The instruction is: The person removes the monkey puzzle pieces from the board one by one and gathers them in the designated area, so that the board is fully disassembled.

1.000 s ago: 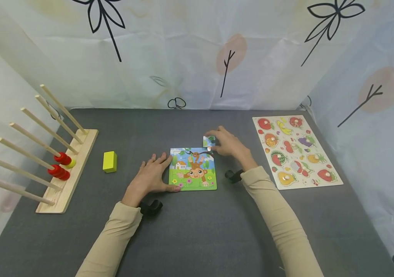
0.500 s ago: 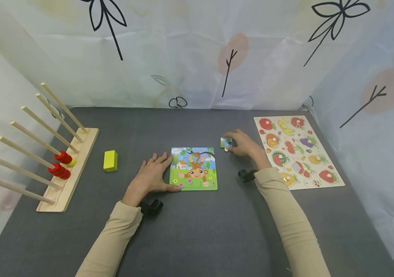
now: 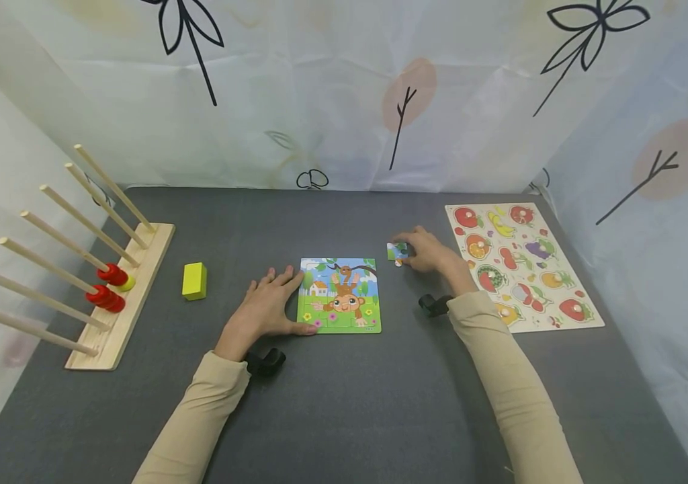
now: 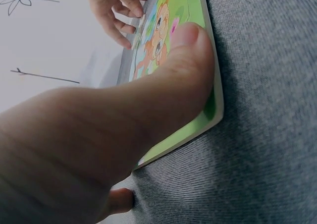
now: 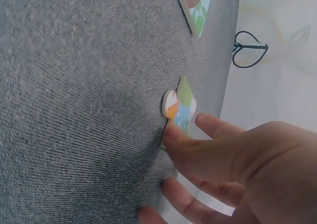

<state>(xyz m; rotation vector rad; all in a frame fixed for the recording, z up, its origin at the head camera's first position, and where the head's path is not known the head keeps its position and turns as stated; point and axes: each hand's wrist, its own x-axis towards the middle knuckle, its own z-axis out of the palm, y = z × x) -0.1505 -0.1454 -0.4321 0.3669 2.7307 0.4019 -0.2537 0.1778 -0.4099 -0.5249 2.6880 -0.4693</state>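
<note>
Puzzle work at a grey table [image 3: 344, 417], seen from your head and both wrists. The monkey puzzle [image 3: 340, 296], a square picture of a hanging monkey, lies flat before you at the middle of the table. Your left hand [image 3: 265, 310] is spread along its left side, fingers extended and apart; the left wrist view shows the thumb [image 4: 190, 50] laid across the green border and onto the picture near the lower left corner. Your right hand [image 3: 431, 254] pinches a small puzzle piece [image 3: 396, 252] between thumb and forefinger, the remaining fingers loosely bent. The piece is near the upper right corner of the puzzle but apart from it; the right wrist view shows its rounded orange-and-white tab [image 5: 170, 103] beyond your thumb tip.

To your right lies a fruit board [image 3: 525, 269], its lower left part covered by your right forearm. To your left stands a yellow block [image 3: 194, 281], and farther left a wooden peg stand [image 3: 132, 296] with seven pegs, red rings [image 3: 102, 296] on two of them and a yellow ring [image 3: 129, 283] beneath one red group. A pale printed cloth [image 3: 320, 101] hangs behind the table.
</note>
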